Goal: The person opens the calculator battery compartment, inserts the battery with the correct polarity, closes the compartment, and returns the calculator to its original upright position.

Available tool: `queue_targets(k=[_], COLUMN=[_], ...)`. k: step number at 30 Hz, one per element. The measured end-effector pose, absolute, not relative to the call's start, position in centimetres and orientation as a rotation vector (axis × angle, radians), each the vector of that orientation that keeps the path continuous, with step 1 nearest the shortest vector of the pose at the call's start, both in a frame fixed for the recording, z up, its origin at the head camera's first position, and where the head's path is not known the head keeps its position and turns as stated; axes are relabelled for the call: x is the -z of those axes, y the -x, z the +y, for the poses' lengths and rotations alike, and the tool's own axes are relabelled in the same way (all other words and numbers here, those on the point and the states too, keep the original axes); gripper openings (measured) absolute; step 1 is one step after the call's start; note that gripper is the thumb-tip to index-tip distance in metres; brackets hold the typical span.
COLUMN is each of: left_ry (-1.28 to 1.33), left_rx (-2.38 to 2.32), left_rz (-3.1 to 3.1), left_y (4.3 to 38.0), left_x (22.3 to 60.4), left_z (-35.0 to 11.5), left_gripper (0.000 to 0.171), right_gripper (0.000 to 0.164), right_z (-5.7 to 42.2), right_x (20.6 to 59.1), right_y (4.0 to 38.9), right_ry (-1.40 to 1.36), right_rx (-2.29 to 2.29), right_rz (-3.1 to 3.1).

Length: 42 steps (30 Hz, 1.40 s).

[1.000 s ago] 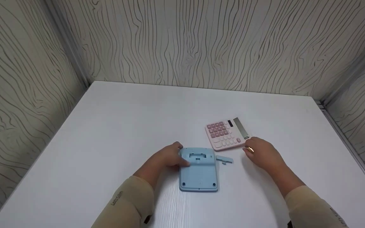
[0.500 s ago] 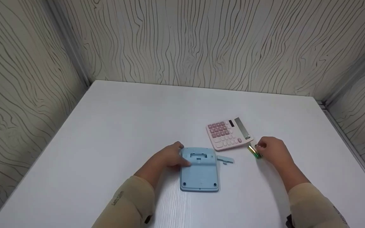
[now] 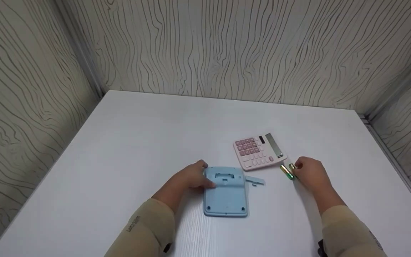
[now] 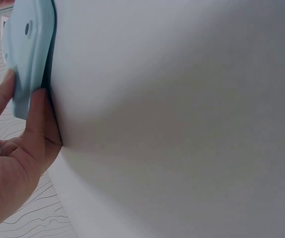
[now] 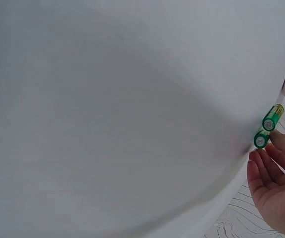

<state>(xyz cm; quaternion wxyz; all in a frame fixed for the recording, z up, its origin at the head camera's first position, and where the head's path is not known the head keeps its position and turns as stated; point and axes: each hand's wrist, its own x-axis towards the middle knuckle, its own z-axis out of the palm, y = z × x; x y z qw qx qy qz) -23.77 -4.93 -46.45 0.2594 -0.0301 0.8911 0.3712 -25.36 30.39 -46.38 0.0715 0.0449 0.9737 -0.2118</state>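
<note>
My left hand (image 3: 192,176) grips the left edge of a light blue calculator (image 3: 227,198), which lies face down with its battery compartment (image 3: 224,176) uncovered. In the left wrist view, the thumb lies on the back of the calculator (image 4: 31,37) and the fingers hold its side. To the right, my right hand (image 3: 309,173) pinches a green and gold battery (image 5: 260,140) between thumb and fingertips, low at the table. A second battery (image 3: 287,172) lies right beside it. The small blue battery cover (image 3: 254,180) rests at the calculator's right side.
A pink calculator (image 3: 259,151) lies face up behind the batteries, its corner close to them. The white table (image 3: 155,125) is bounded by wood-patterned panels (image 3: 212,46) at the back and sides.
My right hand has moved slightly right from the pink calculator's corner. One battery that was at its fingers now lies apart from them, and a second shows at the fingertips. The left hand keeps its grip.
</note>
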Motion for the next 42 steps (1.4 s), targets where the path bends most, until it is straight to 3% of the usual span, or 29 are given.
queue_targets(k=[9, 18, 42], left_ry=[0.079, 0.103, 0.062], left_rx=[-1.04, -1.052, -1.078], left_rz=[2.397, 2.381, 2.364], left_y=[23.7, 23.5, 23.5], left_x=[46.4, 46.3, 46.1], left_z=[-5.0, -4.8, -5.2], left_gripper=[0.075, 0.075, 0.074], right_gripper=[0.015, 0.036, 0.037], right_z=[30.4, 30.2, 30.8], right_x=[46.2, 46.3, 43.9], right_y=[25.3, 25.5, 25.3], right_ry=[-0.112, -0.067, -0.165], right_rx=[0.583, 0.553, 0.996], right_rz=[2.961, 2.921, 2.836])
